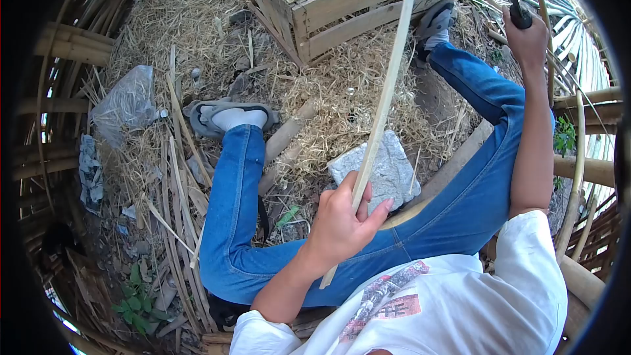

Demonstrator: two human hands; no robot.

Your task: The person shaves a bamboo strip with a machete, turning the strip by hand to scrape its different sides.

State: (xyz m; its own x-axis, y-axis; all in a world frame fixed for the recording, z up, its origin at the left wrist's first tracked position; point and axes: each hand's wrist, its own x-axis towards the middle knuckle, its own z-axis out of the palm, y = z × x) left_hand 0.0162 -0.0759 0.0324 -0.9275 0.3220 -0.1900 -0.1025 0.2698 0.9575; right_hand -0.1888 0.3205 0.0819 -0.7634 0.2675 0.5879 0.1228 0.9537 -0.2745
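White shirt [473,302] nearest us | left hand [343,223] closed round a pale strip [388,85], slanting up before the stone block [391,171] | right hand [530,43] grips a black-handled tool [521,18] | strip looks already split; what work is left, we cannot tell

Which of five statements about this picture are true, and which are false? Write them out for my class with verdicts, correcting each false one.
1. The left hand holds a long pale strip. True.
2. The right hand is empty. False: the right hand grips a black handle.
3. A clear plastic bag lies in the left part of the picture. True.
4. The stone block sits on top of the wooden crate. False: the stone block lies between the person's legs, apart from the crate.
5. Straw is scattered over the ground. True.
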